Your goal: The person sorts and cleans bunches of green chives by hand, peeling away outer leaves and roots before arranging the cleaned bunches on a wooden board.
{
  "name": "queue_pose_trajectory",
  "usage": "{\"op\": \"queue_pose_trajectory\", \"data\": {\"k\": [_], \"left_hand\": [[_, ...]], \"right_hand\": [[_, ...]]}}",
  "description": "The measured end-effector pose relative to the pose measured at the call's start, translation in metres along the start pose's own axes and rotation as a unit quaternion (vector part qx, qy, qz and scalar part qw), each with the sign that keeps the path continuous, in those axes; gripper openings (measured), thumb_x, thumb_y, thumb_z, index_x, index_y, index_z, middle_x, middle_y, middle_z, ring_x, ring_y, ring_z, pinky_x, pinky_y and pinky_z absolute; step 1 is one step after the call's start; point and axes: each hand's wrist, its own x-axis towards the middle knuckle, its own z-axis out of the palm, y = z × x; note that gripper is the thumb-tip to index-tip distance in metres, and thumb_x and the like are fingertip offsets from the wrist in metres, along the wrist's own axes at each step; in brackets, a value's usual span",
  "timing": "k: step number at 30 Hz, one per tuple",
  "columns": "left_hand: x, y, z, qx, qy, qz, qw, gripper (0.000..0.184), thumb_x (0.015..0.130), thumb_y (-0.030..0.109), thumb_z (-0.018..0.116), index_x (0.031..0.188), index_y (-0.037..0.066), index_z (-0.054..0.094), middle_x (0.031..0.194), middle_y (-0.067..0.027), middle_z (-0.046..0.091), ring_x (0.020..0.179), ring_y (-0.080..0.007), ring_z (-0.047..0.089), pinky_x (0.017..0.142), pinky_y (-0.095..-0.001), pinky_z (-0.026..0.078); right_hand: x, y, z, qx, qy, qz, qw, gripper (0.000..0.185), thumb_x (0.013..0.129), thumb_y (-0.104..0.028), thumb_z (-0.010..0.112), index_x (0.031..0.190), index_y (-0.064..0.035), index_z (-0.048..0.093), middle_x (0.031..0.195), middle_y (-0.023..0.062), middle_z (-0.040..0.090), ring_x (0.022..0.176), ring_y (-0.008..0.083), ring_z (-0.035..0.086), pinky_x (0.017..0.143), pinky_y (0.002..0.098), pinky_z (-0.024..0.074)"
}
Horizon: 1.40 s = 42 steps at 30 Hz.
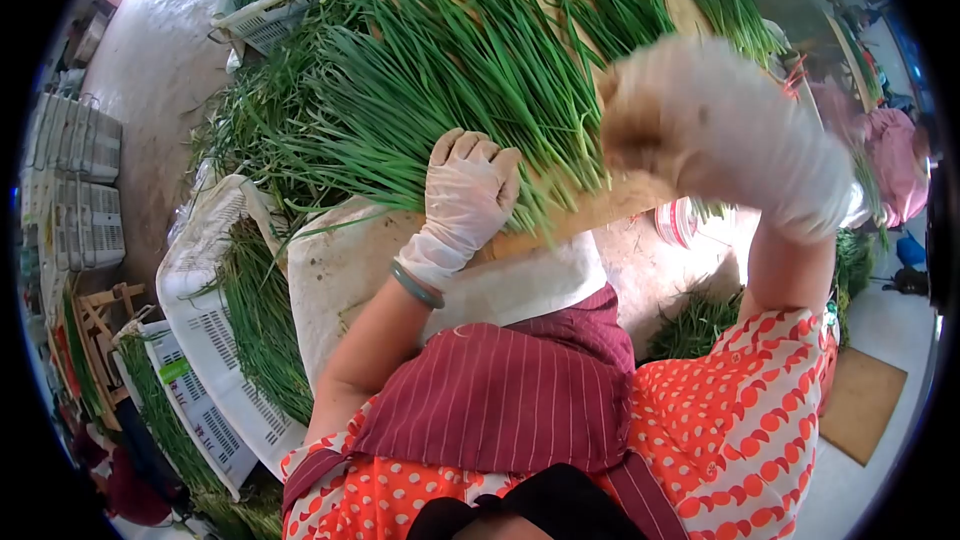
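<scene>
Long green garlic chives (450,70) lie in a thick layer over a wooden board (610,202), their pale stalk ends toward me. My left hand (470,190), in a whitish glove with a bracelet at the wrist, is closed with curled fingers on the chives near the board's front edge. My right hand (690,120), also gloved, is raised above the board's right side. Motion smears its fingers, so whether it holds anything is unclear. Another bunch of chives (625,10) lies beyond it.
White plastic crates (215,270) with chives stand at my left, another crate (270,20) at the far left. Stacked crates (85,170) line the left side. A red-and-white round object (678,223) sits under the board's right edge. A person in pink (893,165) is at right.
</scene>
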Motion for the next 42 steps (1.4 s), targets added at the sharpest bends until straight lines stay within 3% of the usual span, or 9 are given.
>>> {"op": "queue_pose_trajectory", "data": {"k": [2,8,13,17,24,30,36,38,42], "left_hand": [[0.001,-0.001,0.0,0.007,-0.011,-0.002,1.0,0.018,0.071,0.009,0.061,0.088,0.012,0.063,0.082,-0.0049,0.059,0.086,-0.0252,0.057,0.087,-0.0421,0.043],[0.0,0.001,0.001,0.003,-0.014,-0.014,1.0,0.021,0.071,0.01,0.061,0.092,0.012,0.064,0.081,-0.0057,0.06,0.087,-0.0254,0.057,0.088,-0.0411,0.042],[0.001,0.001,-0.001,-0.007,-0.003,-0.007,1.0,0.024,0.071,0.009,0.06,0.095,0.012,0.063,0.081,-0.0059,0.06,0.086,-0.0252,0.057,0.087,-0.0406,0.042],[-0.001,0.0,0.002,-0.008,0.007,0.004,1.0,0.024,0.071,0.009,0.06,0.095,0.013,0.063,0.082,-0.005,0.058,0.086,-0.0253,0.056,0.085,-0.0407,0.042],[-0.003,0.0,0.003,0.007,0.045,0.007,0.999,0.027,0.069,0.009,0.063,0.096,0.014,0.063,0.088,-0.0053,0.054,0.087,-0.0269,0.054,0.08,-0.0413,0.043],[-0.003,0.004,0.0,0.026,0.04,-0.014,0.999,0.035,0.07,0.01,0.063,0.104,0.016,0.064,0.102,-0.0073,0.052,0.099,-0.0291,0.05,0.086,-0.0425,0.041],[-0.005,0.007,-0.002,0.055,0.024,-0.027,0.998,0.04,0.078,0.018,0.061,0.118,0.019,0.06,0.129,-0.0099,0.043,0.116,-0.0323,0.041,0.096,-0.0444,0.035],[-0.002,0.007,-0.003,0.078,0.024,-0.017,0.997,0.044,0.084,0.026,0.055,0.128,0.02,0.054,0.138,-0.0115,0.038,0.122,-0.0343,0.037,0.101,-0.0457,0.032],[0.001,0.006,-0.006,0.103,-0.028,-0.012,0.994,0.047,0.089,0.03,0.048,0.135,0.02,0.047,0.145,-0.0135,0.032,0.13,-0.0369,0.03,0.105,-0.0469,0.029]], "right_hand": [[0.025,0.008,-0.019,-0.003,-0.016,0.003,1.0,0.019,0.075,-0.021,0.068,0.065,-0.0054,0.064,0.068,0.0068,0.061,0.068,0.0268,0.061,0.063,0.0352,0.049],[0.106,0.039,-0.02,0.041,0.389,-0.055,0.919,0.019,0.077,-0.018,0.06,0.087,-0.0047,0.071,0.088,0.0183,0.068,0.086,0.034,0.065,0.076,0.0402,0.0515],[0.066,0.08,0.072,-0.061,-0.086,0.298,0.949,0.058,0.082,-0.058,0.056,0.103,-0.0044,0.063,0.098,0.0171,0.066,0.092,0.0321,0.063,0.084,0.0424,0.0483],[0.047,0.073,0.131,0.013,-0.165,0.349,0.923,0.089,0.076,-0.059,0.063,0.139,-0.0027,0.034,0.113,0.0214,0.061,0.104,0.0356,0.059,0.09,0.041,0.0465],[0.035,0.069,0.164,0.356,0.025,0.173,0.918,0.072,0.082,-0.035,0.067,0.138,-0.0044,0.035,0.122,0.0253,0.054,0.109,0.0372,0.055,0.091,0.0407,0.0446],[-0.012,0.028,0.142,0.146,0.13,0.227,0.954,0.046,0.085,-0.028,0.063,0.123,-0.0039,0.054,0.118,0.0217,0.056,0.11,0.0346,0.054,0.092,0.0396,0.0428],[-0.02,0.049,0.17,-0.064,0.257,0.253,0.931,0.035,0.087,-0.032,0.057,0.114,-0.009,0.06,0.091,0.0166,0.064,0.078,0.0343,0.063,0.071,0.0456,0.0476],[0.007,0.055,0.191,-0.071,0.137,0.352,0.923,0.036,0.088,-0.034,0.055,0.115,-0.0113,0.059,0.09,0.0166,0.064,0.081,0.0328,0.062,0.074,0.0456,0.0463],[0.021,0.029,0.186,-0.034,0.101,0.258,0.96,0.031,0.088,-0.034,0.052,0.106,-0.0105,0.061,0.101,0.0134,0.063,0.097,0.0309,0.057,0.088,0.0471,0.0394]]}}
